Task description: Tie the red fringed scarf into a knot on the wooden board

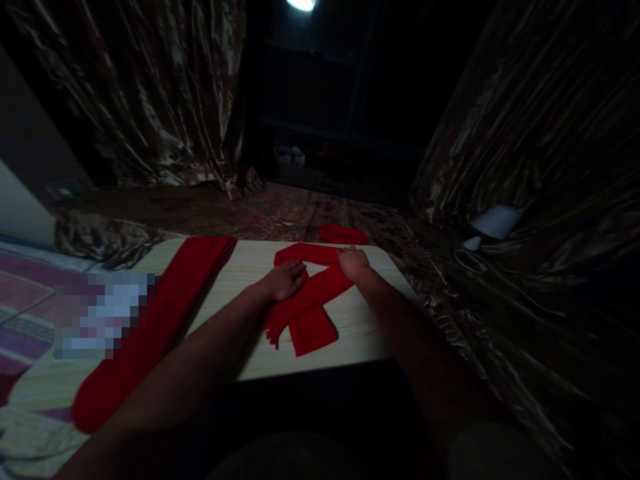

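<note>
A red scarf (307,313) lies folded over itself on a light wooden table (250,267), its fringed end near the front edge. My left hand (286,280) rests flat on the scarf's middle, fingers stretched out. My right hand (353,262) presses down on the fold at the far right, fingers extended. A second, longer red cloth (165,313) lies stretched diagonally across the table's left side, untouched.
Another small red piece (343,233) lies on the patterned floor beyond the table. Shiny brown curtains (150,100) hang at left and right. A white object with a cable (495,223) sits at right. A striped rug (25,300) lies at left.
</note>
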Demonstrator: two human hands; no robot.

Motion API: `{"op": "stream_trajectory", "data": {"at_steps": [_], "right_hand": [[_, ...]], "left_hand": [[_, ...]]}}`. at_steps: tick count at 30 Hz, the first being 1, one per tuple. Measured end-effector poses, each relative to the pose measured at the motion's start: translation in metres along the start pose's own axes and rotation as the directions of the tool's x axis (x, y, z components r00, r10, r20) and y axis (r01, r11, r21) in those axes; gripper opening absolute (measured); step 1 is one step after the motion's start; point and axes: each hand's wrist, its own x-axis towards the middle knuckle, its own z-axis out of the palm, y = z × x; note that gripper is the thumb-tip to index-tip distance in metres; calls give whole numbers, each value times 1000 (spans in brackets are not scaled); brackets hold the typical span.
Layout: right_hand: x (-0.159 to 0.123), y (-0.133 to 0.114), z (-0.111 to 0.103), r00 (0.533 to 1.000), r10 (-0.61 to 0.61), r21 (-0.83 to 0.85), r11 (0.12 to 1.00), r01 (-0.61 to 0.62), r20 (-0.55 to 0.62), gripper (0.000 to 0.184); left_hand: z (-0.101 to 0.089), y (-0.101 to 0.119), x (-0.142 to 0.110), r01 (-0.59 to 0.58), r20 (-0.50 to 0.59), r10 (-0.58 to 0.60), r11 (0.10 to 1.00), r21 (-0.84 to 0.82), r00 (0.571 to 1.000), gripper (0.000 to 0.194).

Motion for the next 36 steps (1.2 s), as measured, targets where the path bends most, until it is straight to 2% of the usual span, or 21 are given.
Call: {"op": "stream_trajectory", "data": {"at_steps": [3, 8, 11, 14, 18, 21, 23, 25, 27, 29, 32, 36], "right_hand": [[-4, 1, -1, 999, 40, -6, 999, -41, -32, 41], [-21, 15, -7, 974, 103, -6, 994, -107, -199, 50], [-29, 27, -8, 971, 97, -22, 994, -104, -220, 50], [-32, 35, -6, 984, 69, -47, 996, -77, -164, 50], [-31, 34, 5, 995, 55, -63, 996, -60, -81, 53], [-29, 29, 13, 997, 46, -28, 998, -48, -62, 56], [-27, 26, 17, 998, 46, 19, 999, -45, -43, 58], [-26, 25, 19, 999, 45, 71, 996, -45, -3, 62], [-25, 25, 20, 998, 38, 97, 994, -42, 43, 66], [-24, 26, 20, 996, 29, 81, 996, -35, 80, 67], [-23, 28, 17, 994, 58, 28, 998, -61, 94, 64], [-24, 26, 10, 977, 163, 86, 981, -175, 135, 69]], "left_hand": [[1, -1, 2, 49, 18, -49, 999, -1, 999, 65], [-1, 4, 10, 146, 11, -146, 989, 9, 989, 69], [-4, 11, 11, 197, 16, -199, 979, 57, 980, 71], [-6, 17, 7, 221, 30, -225, 970, 103, 974, 74], [-8, 17, 2, 249, 4, -251, 960, 129, 968, 74], [-11, 5, -3, 227, -33, -226, 974, 14, 974, 63], [-15, -5, -8, 203, -56, -214, 967, -156, 975, 59], [-19, -12, -12, 206, -82, -247, 918, -339, 966, 58], [-21, -17, -15, 236, -104, -310, 867, -440, 945, 57], [-21, -17, -16, 261, -126, -349, 855, -447, 928, 52], [-20, -16, -17, 253, -150, -340, 875, -413, 928, 41], [-23, -18, -23, 213, -182, -329, 859, -466, 927, 40]]}}
